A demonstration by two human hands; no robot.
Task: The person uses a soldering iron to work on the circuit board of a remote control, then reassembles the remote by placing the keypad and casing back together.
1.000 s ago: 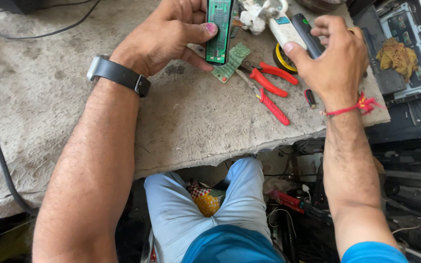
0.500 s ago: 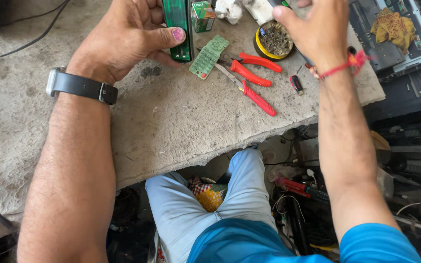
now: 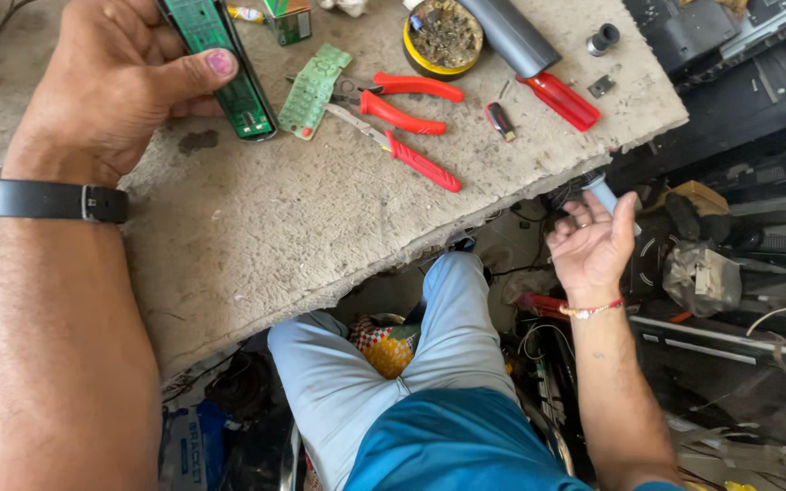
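A worn grey desk (image 3: 302,227) carries the things. The left hand (image 3: 115,86) is clamped on a long green circuit board (image 3: 220,64) at the desk's far edge. The right hand (image 3: 589,245) hangs below the desk's right corner, fingers curled around a small grey cylinder (image 3: 604,193). Red-handled pliers (image 3: 402,123) lie just beside a smaller green board (image 3: 314,89).

A long green circuit board (image 3: 225,68) in a dark casing is lying tilted on the grey desk (image 3: 320,218), pinned under the left thumb. A small grey cylindrical piece (image 3: 604,193) is sitting between the right fingers, below the desk edge.
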